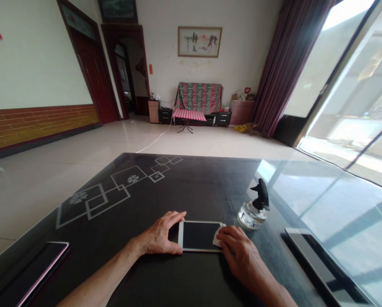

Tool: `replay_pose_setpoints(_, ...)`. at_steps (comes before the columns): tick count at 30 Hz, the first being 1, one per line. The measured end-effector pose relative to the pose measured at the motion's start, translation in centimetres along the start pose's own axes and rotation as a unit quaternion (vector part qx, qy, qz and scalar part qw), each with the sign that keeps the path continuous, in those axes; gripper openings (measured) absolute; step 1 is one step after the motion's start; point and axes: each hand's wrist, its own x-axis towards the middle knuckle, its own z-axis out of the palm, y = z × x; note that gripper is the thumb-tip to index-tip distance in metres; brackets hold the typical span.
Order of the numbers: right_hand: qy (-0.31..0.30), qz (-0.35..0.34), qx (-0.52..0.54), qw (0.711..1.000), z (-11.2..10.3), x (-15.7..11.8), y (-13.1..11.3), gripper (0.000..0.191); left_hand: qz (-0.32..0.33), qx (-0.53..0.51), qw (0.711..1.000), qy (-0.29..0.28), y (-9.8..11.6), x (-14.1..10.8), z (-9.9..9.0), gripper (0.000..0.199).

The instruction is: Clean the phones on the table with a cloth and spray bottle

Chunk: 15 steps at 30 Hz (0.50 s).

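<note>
A white smartphone (199, 236) lies flat on the dark table, its black screen facing up and its long side running left to right. My left hand (160, 236) steadies its left end, thumb at the near corner and fingers at the far corner. Under the curled fingers of my right hand (240, 251) is a small white wipe (217, 236), pressed on the right end of the screen; most of the wipe is hidden. Just beyond my right hand stands a clear spray bottle (252, 215) with a black trigger head, upright and untouched.
A tablet-like device (319, 264) lies at the right of the glossy table (210, 183). Another phone (33, 273) with a pinkish edge lies at the near left. Across the tiled floor, a small stand with a checked cloth (189, 114) is before a low cabinet.
</note>
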Motion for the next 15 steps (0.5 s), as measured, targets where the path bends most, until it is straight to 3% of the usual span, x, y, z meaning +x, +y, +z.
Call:
replay_pose_setpoints(4, -0.012, -0.001, 0.006, 1.000, -0.2, -0.4, -0.2, 0.025, -0.006, 0.002, 1.000, 0.002, 0.0, 0.0, 0.1, 0.100)
replay_pose_setpoints(15, 0.004, -0.002, -0.009, 1.000, 1.1, 3.3, 1.1, 0.025, -0.004, 0.005, 1.000, -0.006, -0.3, 0.1, 0.3, 0.101)
